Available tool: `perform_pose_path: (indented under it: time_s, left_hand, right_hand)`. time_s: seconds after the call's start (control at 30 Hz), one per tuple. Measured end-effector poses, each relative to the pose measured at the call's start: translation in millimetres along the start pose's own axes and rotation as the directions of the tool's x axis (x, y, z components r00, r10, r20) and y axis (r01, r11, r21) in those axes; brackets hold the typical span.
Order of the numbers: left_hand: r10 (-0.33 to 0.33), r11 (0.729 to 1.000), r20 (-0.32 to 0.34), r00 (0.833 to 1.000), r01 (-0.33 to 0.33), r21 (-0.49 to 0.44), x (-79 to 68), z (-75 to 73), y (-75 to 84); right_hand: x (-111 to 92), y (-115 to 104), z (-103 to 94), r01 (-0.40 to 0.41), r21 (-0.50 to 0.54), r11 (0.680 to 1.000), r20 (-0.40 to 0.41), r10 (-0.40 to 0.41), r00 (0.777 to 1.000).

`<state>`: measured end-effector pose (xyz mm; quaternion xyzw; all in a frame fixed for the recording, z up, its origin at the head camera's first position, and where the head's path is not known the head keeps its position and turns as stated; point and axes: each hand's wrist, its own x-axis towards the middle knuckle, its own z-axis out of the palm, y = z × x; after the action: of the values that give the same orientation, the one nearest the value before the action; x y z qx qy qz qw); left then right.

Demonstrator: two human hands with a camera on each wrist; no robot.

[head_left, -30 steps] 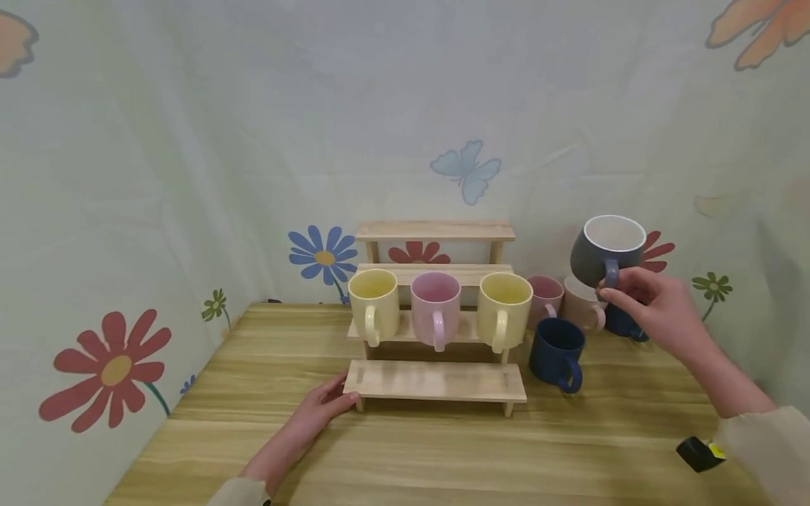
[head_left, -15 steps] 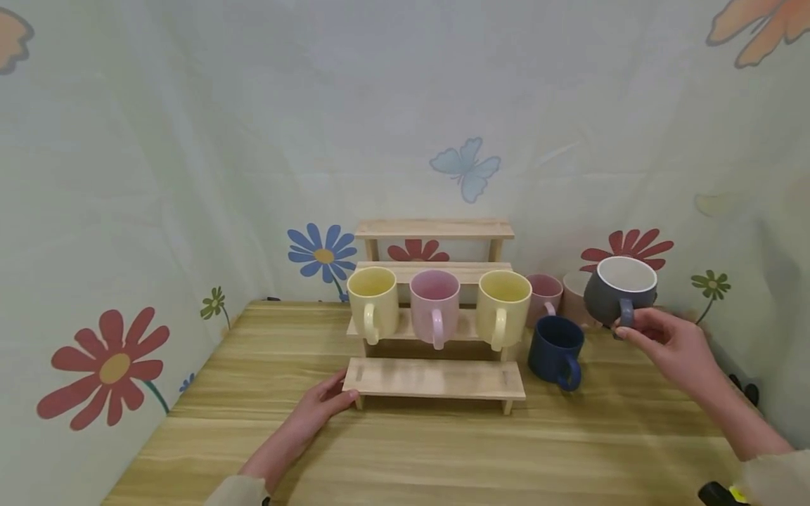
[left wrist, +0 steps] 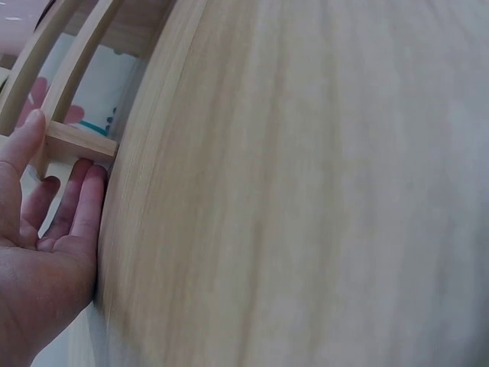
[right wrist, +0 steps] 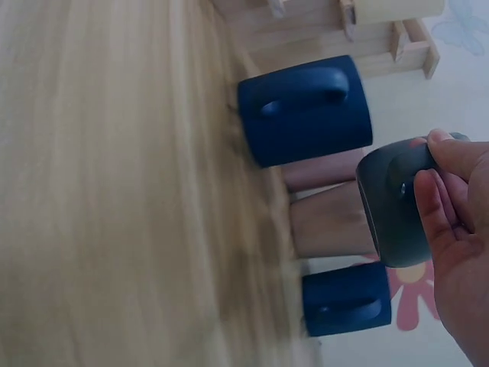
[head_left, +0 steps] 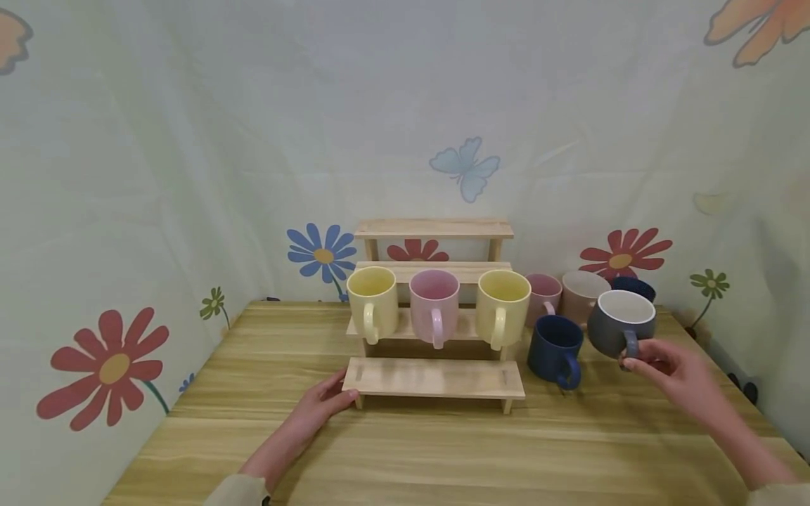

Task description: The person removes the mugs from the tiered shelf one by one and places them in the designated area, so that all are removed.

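My right hand (head_left: 680, 372) pinches the handle of a round dark grey mug (head_left: 620, 330) with a white inside. In the right wrist view this grey mug (right wrist: 397, 202) hangs clear of the table. Just left of it stands a navy mug (head_left: 553, 351), handle toward me. At the left end of a stepped wooden stand (head_left: 436, 379), my left hand (head_left: 319, 407) grips the lowest step between thumb and fingers. The left wrist view shows the thumb against the board (left wrist: 80, 141) and fingers below. A pink mug (head_left: 433, 309) sits between two yellow mugs on the second step.
Behind the navy mug stand a pink mug (head_left: 544, 295) and a pale pink mug (head_left: 583, 295) by the wall cloth. Another navy mug (head_left: 635, 287) is partly hidden behind the grey one. The table (head_left: 443, 457) has a wood-grain top; flowered cloth (head_left: 158, 176) surrounds it.
My right hand has lowered the grey mug, bringing it nearer to me and slightly right. The back-row mugs behind it show more now. My left hand stays on the stand.
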<state>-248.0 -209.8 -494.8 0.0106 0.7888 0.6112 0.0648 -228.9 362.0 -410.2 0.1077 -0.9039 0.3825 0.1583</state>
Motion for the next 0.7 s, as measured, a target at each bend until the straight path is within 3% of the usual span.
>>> perform_pose_path:
  time_s: [0.27,0.53,0.7]
  left_hand:
    - [-0.01,1.0,-0.001,1.0,0.01,-0.001,-0.5,0.2,0.3]
    - [-0.013,1.0,-0.006,1.0,0.013,0.009,-0.7,-0.1,1.2]
    - [-0.02,1.0,0.0,1.0,0.02,0.017,-1.0,-0.3,2.6]
  right_hand:
    - [-7,19,11.8,0.044,0.045,0.998,0.013,-0.045,0.999]
    - [-10,29,19.2,-0.041,-0.004,0.999,0.057,0.042,0.998]
    - [-12,35,22.8,-0.018,0.012,1.0,0.051,0.018,0.999]
